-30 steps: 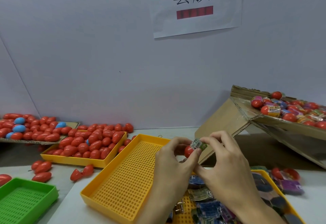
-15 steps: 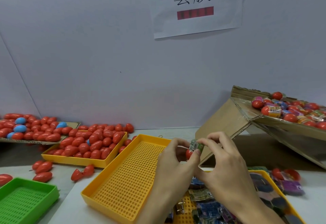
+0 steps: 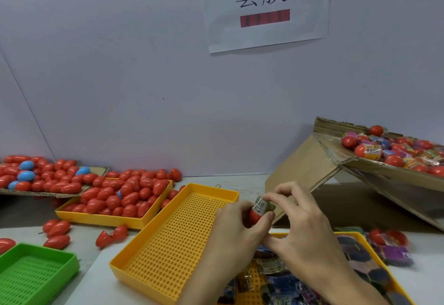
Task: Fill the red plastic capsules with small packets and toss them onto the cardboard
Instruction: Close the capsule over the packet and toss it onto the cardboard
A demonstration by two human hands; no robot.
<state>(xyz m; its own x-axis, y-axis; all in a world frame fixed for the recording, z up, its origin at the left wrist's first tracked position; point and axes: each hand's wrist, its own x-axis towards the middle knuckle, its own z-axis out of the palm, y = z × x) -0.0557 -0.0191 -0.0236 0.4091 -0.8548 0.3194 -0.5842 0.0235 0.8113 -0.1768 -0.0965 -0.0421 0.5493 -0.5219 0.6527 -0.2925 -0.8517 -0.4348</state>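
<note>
My left hand (image 3: pixel 236 229) grips a red capsule half (image 3: pixel 254 217) in front of me. My right hand (image 3: pixel 300 230) pinches a small green packet (image 3: pixel 262 206) that sticks out of the capsule's top. Below my hands lies a yellow tray (image 3: pixel 394 283) holding several loose packets (image 3: pixel 274 265). The tilted cardboard (image 3: pixel 389 185) at the right carries many filled capsules (image 3: pixel 396 153). Empty red capsules (image 3: pixel 122 196) fill a yellow tray (image 3: pixel 101 218) at the left.
A perforated yellow tray (image 3: pixel 173 239) lies just left of my hands. A green tray (image 3: pixel 36 273) sits at the bottom left. More red and blue capsules (image 3: pixel 40 175) lie on flat cardboard at far left. Loose capsules (image 3: pixel 57 229) and an open capsule (image 3: pixel 389 237) lie on the table.
My right hand has pushed the packet lower into the capsule. Both hands have shifted slightly down and stayed together.
</note>
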